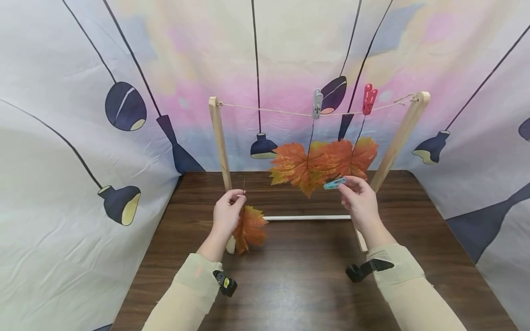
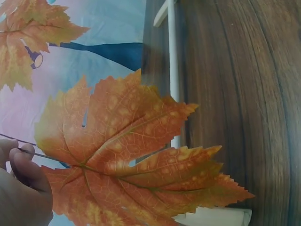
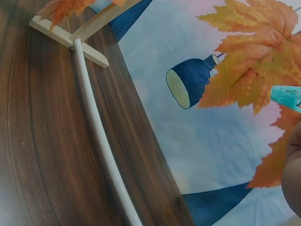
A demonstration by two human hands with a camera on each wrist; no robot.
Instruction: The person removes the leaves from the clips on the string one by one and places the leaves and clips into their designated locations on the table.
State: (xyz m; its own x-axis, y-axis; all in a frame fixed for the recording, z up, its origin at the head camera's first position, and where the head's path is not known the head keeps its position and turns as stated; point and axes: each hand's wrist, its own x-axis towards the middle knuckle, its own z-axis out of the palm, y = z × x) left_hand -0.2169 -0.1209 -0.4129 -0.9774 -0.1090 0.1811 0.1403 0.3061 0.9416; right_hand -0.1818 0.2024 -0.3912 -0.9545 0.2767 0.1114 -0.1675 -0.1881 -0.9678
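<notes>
My left hand (image 1: 227,212) pinches the thin stem of an orange artificial maple leaf (image 1: 250,228), which hangs below the fingers beside the rack's left post. In the left wrist view this leaf (image 2: 136,165) fills the middle, its stem between thumb and finger. A turquoise clothespin (image 1: 334,184) is held between the thumb and fingers of my right hand (image 1: 361,202), in front of the hanging leaves. Two more leaves hang by their stems from the string (image 1: 273,111): one leaf (image 1: 300,163) under a grey clothespin (image 1: 317,104), the other leaf (image 1: 359,156) under a red clothespin (image 1: 368,100).
A wooden rack with a left post (image 1: 221,142), a right post (image 1: 400,138) and a white lower bar (image 1: 306,218) stands on the dark wooden table (image 1: 285,285). Behind it hangs a cloth backdrop (image 1: 198,55) printed with lamps. The string spans both post tops.
</notes>
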